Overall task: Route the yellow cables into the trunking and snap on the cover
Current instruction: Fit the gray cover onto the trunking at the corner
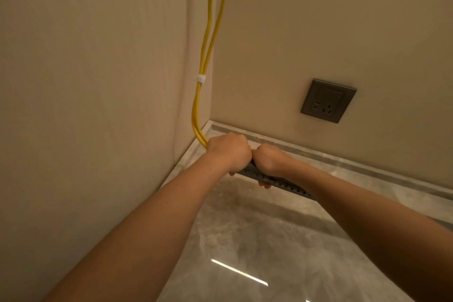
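At far corner our left hand (229,152), right hand (268,158) curl fingers round trunking (282,182); yellow cables (203,105) seemingly fed in, cover hidden.

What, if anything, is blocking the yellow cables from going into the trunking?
Nothing visible. The yellow cables hang down to the left hand, which grips the trunking beside the right hand; the hands hide the entry.

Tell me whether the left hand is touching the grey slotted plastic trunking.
Touching. The head view shows the left hand curled round the grey trunking, fingertips emerging beneath it.
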Demonstrator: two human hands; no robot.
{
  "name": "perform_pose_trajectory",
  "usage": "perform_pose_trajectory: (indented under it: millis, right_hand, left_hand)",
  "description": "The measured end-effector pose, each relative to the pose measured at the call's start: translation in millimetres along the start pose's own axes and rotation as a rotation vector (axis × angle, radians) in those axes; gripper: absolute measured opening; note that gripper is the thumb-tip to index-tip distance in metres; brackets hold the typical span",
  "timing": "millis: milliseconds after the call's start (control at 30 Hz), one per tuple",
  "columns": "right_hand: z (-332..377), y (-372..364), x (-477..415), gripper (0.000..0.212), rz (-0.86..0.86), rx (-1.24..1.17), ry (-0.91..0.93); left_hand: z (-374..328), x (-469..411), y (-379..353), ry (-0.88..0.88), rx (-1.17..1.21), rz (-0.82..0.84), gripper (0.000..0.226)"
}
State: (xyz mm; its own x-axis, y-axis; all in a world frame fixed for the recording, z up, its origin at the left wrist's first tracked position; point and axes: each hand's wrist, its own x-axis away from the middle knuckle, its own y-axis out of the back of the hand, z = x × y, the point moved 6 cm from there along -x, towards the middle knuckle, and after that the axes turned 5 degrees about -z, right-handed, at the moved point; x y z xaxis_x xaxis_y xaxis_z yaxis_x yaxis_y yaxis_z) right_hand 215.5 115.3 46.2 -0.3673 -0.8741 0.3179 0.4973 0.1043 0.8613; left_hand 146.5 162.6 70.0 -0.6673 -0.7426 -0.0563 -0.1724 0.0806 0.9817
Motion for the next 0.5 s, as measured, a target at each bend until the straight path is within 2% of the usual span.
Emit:
perform_pose_trajectory:
  millis: [100,167,300,367,500]
  right_hand:
    - [-7.9,-2.4,0.5,0.048,0.09,-0.047,-0.07]
    - [-9.2,-1.0,1.3,0.053,0.069,-0.04,-0.084]
    - [-3.6,1.5,4.3,0.039,-0.006,0.053,-0.025]
    - [-1.5,6.4,5.8,0.036,-0.041,0.091,-0.005]
    - [-3.9,10.5,5.8,0.031,-0.091,0.152,-0.002]
  left_hand:
    - [-5.5,0.5,1.6,-0.04,-0.038,-0.047,0.033]
    - [-7.0,-0.7,1.1,-0.052,-0.076,-0.018,0.03]
    - [-1.3,-5.7,-2.4,0.066,0.042,0.243,0.038]
    - [-2.1,-7.5,-3.9,0.104,0.089,0.316,0.041]
    - [-2.8,-4.5,-4.1,0.11,0.092,0.185,0.043]
